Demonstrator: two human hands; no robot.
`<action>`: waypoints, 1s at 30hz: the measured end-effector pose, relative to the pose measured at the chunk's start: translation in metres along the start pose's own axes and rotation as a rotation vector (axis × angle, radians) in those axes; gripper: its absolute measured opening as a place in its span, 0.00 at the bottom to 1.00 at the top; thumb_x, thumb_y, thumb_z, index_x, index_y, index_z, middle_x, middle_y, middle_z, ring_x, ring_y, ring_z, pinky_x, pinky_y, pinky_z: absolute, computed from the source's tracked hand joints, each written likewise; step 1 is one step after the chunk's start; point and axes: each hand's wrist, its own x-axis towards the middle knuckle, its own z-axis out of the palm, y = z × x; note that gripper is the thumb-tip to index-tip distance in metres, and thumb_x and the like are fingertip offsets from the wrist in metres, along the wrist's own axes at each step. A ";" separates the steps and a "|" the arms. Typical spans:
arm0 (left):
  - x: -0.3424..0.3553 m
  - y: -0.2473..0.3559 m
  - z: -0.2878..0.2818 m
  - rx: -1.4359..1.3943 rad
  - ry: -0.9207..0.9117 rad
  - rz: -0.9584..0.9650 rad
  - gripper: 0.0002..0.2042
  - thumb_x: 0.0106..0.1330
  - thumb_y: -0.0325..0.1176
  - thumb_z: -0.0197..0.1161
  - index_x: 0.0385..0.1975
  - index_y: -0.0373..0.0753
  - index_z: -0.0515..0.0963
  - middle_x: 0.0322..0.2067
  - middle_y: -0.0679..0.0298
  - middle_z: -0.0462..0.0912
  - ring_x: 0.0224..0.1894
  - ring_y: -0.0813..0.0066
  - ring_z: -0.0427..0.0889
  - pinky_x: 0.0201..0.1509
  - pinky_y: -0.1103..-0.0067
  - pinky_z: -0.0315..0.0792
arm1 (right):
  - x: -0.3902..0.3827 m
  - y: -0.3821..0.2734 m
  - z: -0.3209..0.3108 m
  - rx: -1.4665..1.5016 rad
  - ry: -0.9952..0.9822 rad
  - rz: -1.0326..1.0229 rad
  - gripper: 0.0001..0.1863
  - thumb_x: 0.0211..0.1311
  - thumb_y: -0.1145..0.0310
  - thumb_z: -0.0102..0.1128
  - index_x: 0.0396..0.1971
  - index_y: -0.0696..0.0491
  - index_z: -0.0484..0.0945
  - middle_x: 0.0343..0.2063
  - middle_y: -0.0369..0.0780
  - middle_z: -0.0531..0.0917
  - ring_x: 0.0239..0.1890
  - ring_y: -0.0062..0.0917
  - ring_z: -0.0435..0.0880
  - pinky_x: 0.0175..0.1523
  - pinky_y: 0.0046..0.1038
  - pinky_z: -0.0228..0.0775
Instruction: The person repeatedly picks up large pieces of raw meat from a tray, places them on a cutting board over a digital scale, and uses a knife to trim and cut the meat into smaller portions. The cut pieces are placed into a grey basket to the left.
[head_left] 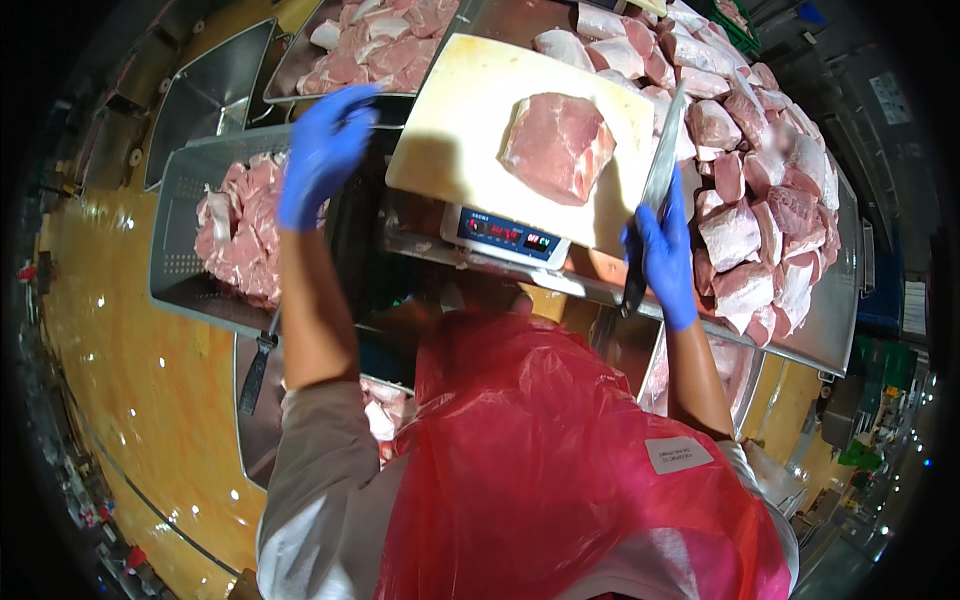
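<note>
My right hand [662, 255], in a blue glove, is closed around the black handle of a long knife [661, 170]. The blade points away from me along the right edge of a whitish cutting board [440, 120]. A block of raw meat [560, 148] rests on the board, touched by neither hand. Under the board's near edge sits a scale with a lit display [505, 235]. To the left of the board, my blue-gloved left hand [325, 155] is raised with nothing visible in it. Its fingers stretch toward the board, slightly blurred.
A heap of meat pieces [745, 225] covers the metal table [835, 300] at right. At left stands a perforated grey bin [175, 235] of cut meat, with a black-handled tool [258, 375] at its near edge. Beyond are an unfilled metal tub [210, 95] and a meat-filled tray [385, 50].
</note>
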 end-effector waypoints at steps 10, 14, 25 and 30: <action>-0.013 0.006 0.145 0.077 -0.189 0.124 0.12 0.66 0.32 0.65 0.45 0.34 0.83 0.49 0.46 0.83 0.46 0.53 0.86 0.53 0.68 0.80 | 0.037 0.002 -0.004 0.191 0.034 0.058 0.36 0.77 0.73 0.48 0.78 0.43 0.46 0.30 0.37 0.78 0.25 0.18 0.79 0.27 0.21 0.72; -0.028 0.060 0.178 0.132 -0.146 -0.092 0.39 0.57 0.46 0.73 0.67 0.36 0.65 0.58 0.38 0.72 0.61 0.45 0.73 0.62 0.59 0.72 | 0.061 0.001 0.005 0.207 -0.014 0.074 0.36 0.77 0.71 0.49 0.79 0.45 0.46 0.34 0.36 0.78 0.26 0.17 0.79 0.27 0.19 0.71; -0.001 0.019 0.136 0.192 -0.265 0.403 0.37 0.48 0.37 0.74 0.65 0.52 0.73 0.66 0.53 0.69 0.70 0.51 0.65 0.68 0.54 0.62 | 0.056 -0.014 0.011 -0.339 -0.045 -0.290 0.37 0.75 0.71 0.50 0.79 0.46 0.47 0.30 0.46 0.82 0.24 0.30 0.82 0.30 0.31 0.74; -0.036 0.015 0.135 -0.303 0.012 -0.143 0.17 0.53 0.31 0.74 0.43 0.38 0.82 0.44 0.58 0.82 0.41 0.67 0.83 0.43 0.73 0.78 | 0.012 0.015 0.040 -0.648 -0.204 -0.324 0.40 0.68 0.74 0.52 0.78 0.39 0.49 0.28 0.57 0.81 0.31 0.55 0.83 0.39 0.50 0.74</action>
